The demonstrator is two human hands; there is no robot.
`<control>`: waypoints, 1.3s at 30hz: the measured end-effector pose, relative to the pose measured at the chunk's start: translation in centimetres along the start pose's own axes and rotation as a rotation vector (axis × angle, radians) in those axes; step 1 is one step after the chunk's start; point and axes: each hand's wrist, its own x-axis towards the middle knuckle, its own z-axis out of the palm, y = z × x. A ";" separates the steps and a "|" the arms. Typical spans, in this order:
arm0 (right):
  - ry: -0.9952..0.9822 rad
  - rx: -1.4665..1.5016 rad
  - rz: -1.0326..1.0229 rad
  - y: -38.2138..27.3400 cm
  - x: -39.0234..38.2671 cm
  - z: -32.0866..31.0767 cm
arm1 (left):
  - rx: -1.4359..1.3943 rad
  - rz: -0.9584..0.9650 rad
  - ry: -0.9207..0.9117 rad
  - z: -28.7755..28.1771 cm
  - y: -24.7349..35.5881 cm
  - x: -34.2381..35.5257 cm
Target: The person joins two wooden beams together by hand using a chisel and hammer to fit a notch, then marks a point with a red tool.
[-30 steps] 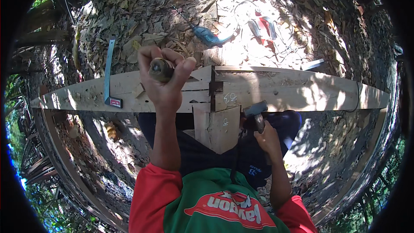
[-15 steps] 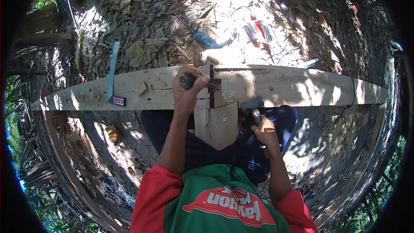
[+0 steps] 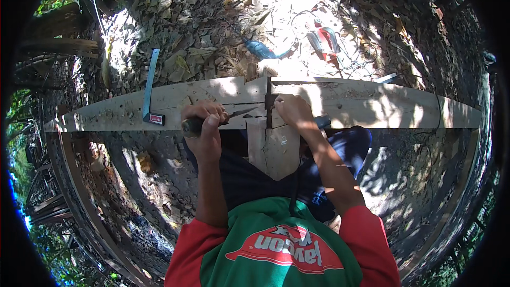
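My left hand (image 3: 205, 122) is wrapped round the dark handle of a chisel (image 3: 245, 111). Its blade lies almost level and points right, toward a dark notch (image 3: 269, 107) cut across a long wooden plank (image 3: 372, 107). Over the notch's right side, my right hand (image 3: 292, 109) has its fingers curled down at the cut edge; whatever they pinch is too small or hidden to make out. Partly behind my right forearm, a hammer's (image 3: 322, 122) grey head rests by the plank's near edge. A pointed wooden piece (image 3: 277, 154) extends from the joint toward me.
A try square (image 3: 150, 90) lies across the plank's left part. On the leaf-covered ground beyond are a blue corded power tool (image 3: 260, 49) and a red and grey power tool (image 3: 325, 41). A dark cord (image 3: 439, 111) hangs over the plank's right end.
My right hand has let go of the hammer and moved up to the notch. My left hand has drawn left and nearer me, tipping the chisel from upright to nearly level.
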 end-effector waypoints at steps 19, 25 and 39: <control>0.456 0.625 0.269 8.5 -4.8 -8.3 | -0.005 -0.109 -0.072 -1.2 -2.7 1.6; 0.066 -0.009 0.379 8.3 -13.8 -1.7 | 0.104 -0.282 -0.283 3.1 -6.9 2.5; 0.306 0.497 -0.115 3.9 -12.5 -11.6 | 0.419 -0.282 -0.422 4.5 -8.9 -1.7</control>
